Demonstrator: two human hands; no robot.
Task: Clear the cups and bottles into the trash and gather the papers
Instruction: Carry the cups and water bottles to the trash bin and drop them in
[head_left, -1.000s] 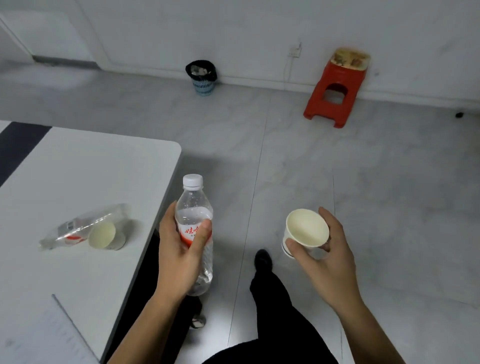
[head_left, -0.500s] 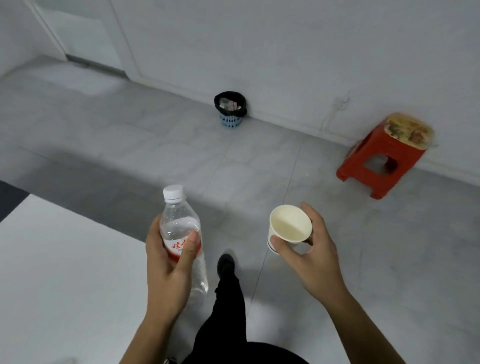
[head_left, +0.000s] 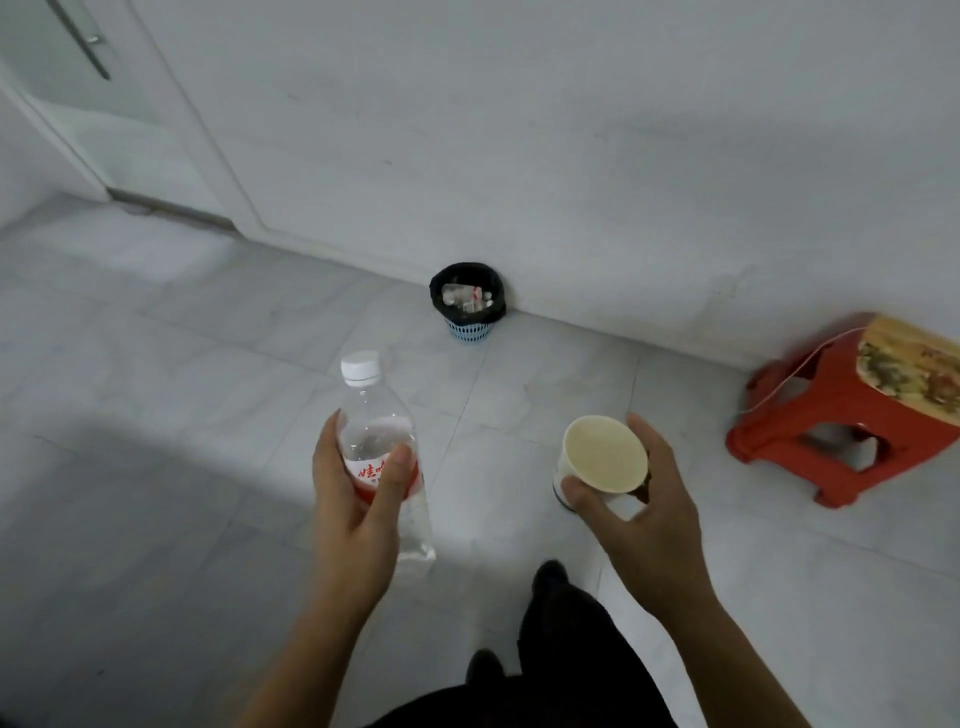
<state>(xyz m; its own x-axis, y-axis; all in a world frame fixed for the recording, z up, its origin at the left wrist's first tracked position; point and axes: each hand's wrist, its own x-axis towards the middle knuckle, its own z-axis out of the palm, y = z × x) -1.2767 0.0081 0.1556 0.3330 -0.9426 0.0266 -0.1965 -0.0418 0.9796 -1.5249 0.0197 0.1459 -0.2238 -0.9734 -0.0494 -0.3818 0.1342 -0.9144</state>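
A clear plastic bottle (head_left: 382, 457) with a white cap and a red label is held upright in the left hand (head_left: 358, 514). The thumb lies across the label and the fingers curl round the back. To its right, the right hand (head_left: 649, 519) holds an empty paper cup (head_left: 602, 460), mouth tipped toward the camera. The thumb presses the cup's near side and the fingers wrap round the far side. Both things are in the air in front of the person, on the near side of the bin (head_left: 467, 306) and well apart from it.

The bin is small and blue with a black liner, and it stands on the floor against the wall. Some rubbish already shows inside it. It now sits nearly straight ahead and looks larger than it did a second ago, when it was small and far off. The table seen then, with another bottle, another cup and some paper on it, has dropped out of view. One dark shoe (head_left: 550, 577) is stepping forward between the hands.

This suggests the person is walking the first load to the bin. Neither item has been dropped yet, and the rest of the clearing likely waits at the table.

A red stool (head_left: 852, 410) stands to the right of the bin, and a door (head_left: 104, 104) is far to its left.
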